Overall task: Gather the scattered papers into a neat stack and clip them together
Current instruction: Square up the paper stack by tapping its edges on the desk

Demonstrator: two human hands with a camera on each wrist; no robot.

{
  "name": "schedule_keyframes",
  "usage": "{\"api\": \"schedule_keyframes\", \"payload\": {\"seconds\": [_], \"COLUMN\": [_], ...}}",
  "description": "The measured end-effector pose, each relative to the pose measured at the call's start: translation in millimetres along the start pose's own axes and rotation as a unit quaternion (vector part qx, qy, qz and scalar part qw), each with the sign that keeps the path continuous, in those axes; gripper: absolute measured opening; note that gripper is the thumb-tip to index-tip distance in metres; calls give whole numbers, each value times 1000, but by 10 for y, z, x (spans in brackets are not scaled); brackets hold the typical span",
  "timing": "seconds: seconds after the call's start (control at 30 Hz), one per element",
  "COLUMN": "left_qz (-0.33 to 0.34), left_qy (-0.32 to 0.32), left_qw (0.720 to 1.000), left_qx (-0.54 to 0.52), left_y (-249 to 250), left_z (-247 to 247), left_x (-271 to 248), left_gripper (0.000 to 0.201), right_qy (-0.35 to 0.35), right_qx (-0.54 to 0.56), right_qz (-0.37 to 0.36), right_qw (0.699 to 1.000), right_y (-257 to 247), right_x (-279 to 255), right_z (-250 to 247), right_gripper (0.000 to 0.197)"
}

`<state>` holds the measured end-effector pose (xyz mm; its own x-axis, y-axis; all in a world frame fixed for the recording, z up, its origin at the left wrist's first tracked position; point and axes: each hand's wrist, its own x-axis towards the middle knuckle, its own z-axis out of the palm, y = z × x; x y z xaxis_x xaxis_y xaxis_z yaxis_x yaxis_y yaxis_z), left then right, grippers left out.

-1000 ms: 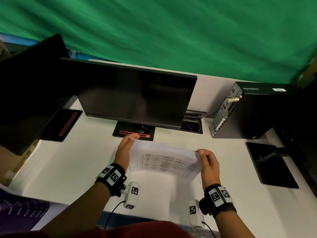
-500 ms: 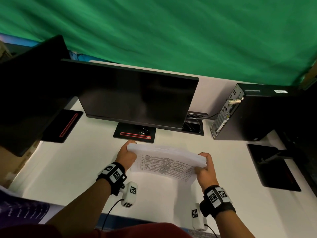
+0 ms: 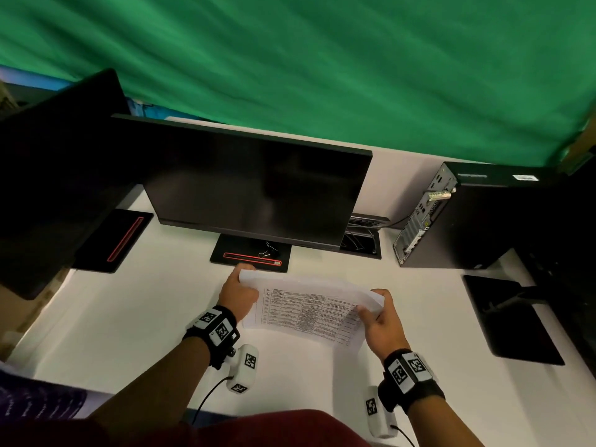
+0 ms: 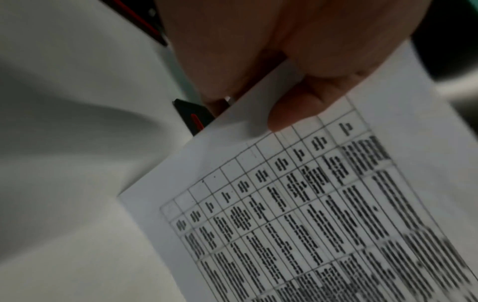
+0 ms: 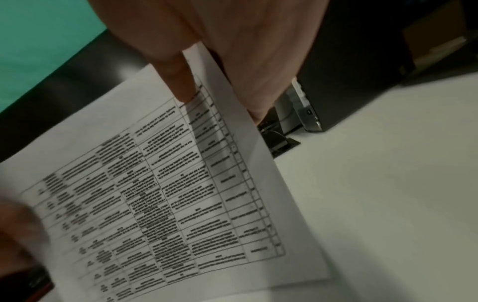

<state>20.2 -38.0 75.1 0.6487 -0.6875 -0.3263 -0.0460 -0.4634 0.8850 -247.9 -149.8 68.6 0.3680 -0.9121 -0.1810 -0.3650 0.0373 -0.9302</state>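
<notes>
I hold a stack of white papers (image 3: 306, 309) printed with tables above the white desk (image 3: 135, 317), tilted with its far edge raised. My left hand (image 3: 240, 293) grips the stack's left edge, thumb on the printed face (image 4: 297, 106), fingers behind. My right hand (image 3: 379, 317) pinches the right edge, thumb on top (image 5: 181, 81). The papers (image 4: 310, 204) (image 5: 168, 194) fill both wrist views. A black binder clip (image 3: 269, 250) lies on the monitor's base, just beyond the left hand.
A dark monitor (image 3: 254, 188) stands right behind the papers on a black base (image 3: 251, 258) with a red stripe. A second monitor (image 3: 54, 175) is at the left, a computer tower (image 3: 477, 214) at the right, another black base (image 3: 512, 321) at the right front.
The stack went from standing on edge to tilted back and lower, and both hands shifted from flat against its sides to gripping its left and right edges.
</notes>
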Motion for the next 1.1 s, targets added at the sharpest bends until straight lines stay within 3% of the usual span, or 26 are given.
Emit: {"api": "schedule_keyframes", "payload": {"seconds": [0.07,0.13,0.2,0.23,0.3,0.37,0.43,0.5,0.57,0.63,0.67,0.73,0.8,0.9,1.03,1.1], "left_qz": [90,250,371,398,397,375,374,350,303,249,224,197,199,229,236,226], "left_qy": [93,126,38,-16,-98,-128,-81,-33,-16,-16,-19,-25,-26,-24,-32,-31], "left_qw": [989,938,880,864,870,895,908,929,952,967,970,969,966,964,959,961], "left_qx": [76,203,293,308,276,207,172,120,32,-53,-90,-147,-161,-132,-151,-154], "left_y": [72,268,603,757,965,1055,1052,1016,970,945,946,973,997,991,896,792], "left_z": [-33,-8,77,128,184,184,157,113,46,-30,-58,-87,-89,-70,5,49], "left_x": [-26,-106,-259,-323,-382,-407,-426,-433,-430,-438,-446,-481,-521,-565,-609,-631], "left_gripper": [59,74,71,62,33,17,13,14,16,21,21,22,21,21,22,18], "right_qy": [1,3,-10,-22,-40,-34,24,134,210,179,131,31,-27,13,69,62], "right_qx": [-60,-101,-155,-185,-241,-258,-268,-290,-235,-74,28,180,188,114,122,110], "right_qz": [-30,-93,-175,-218,-284,-311,-346,-356,-301,-197,-145,-69,-55,-79,-129,-112], "right_qw": [998,991,972,958,927,914,899,878,900,961,980,981,980,990,982,986], "right_y": [-112,-349,-654,-800,-1033,-1207,-1303,-1279,-1201,-1121,-1066,-964,-913,-945,-963,-856], "right_x": [6,23,38,43,28,5,-18,20,48,11,-7,-14,-17,-30,-147,-185], "right_z": [-32,-37,6,41,106,121,73,-27,-142,-192,-192,-184,-165,-86,52,132], "right_gripper": [25,22,23,24,23,20,24,53,90,108,108,93,75,42,26,25]}}
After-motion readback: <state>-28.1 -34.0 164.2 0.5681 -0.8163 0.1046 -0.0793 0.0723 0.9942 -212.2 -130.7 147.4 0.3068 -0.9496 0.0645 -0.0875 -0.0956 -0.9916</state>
